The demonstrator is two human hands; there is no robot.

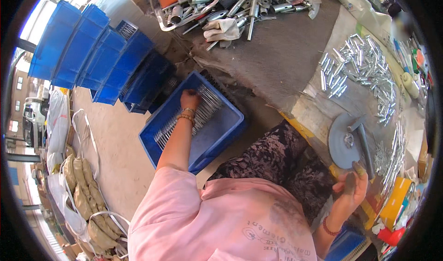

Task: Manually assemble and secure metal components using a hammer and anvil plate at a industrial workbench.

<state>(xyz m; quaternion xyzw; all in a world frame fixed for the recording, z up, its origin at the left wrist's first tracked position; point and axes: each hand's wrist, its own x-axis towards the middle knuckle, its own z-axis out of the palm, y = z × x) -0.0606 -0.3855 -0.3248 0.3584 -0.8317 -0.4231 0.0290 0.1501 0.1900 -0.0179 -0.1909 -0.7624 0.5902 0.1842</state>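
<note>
My left hand (190, 99) reaches into a blue plastic bin (210, 151), its back toward me and its fingers curled down at a row of thin metal rods (210, 105). What its fingertips grip is hidden. Those rods lie side by side along the bin's far part. Held up at the right, my right hand (354, 189) has its fingers apart, with dark patches on them. Just beyond it lies a round grey disc (339, 143) with a small metal piece (349, 140) on it. Beside the disc rests a hammer (363, 143).
Shiny metal tubes (360, 62) are heaped at the far right, with long thin rods (396, 157) nearer. Tools and metal parts (230, 7) crowd the bench's far end. Stacked blue bins (99, 53) stand left, past tan sacks (85, 187). A yellow box (397, 201) sits at right.
</note>
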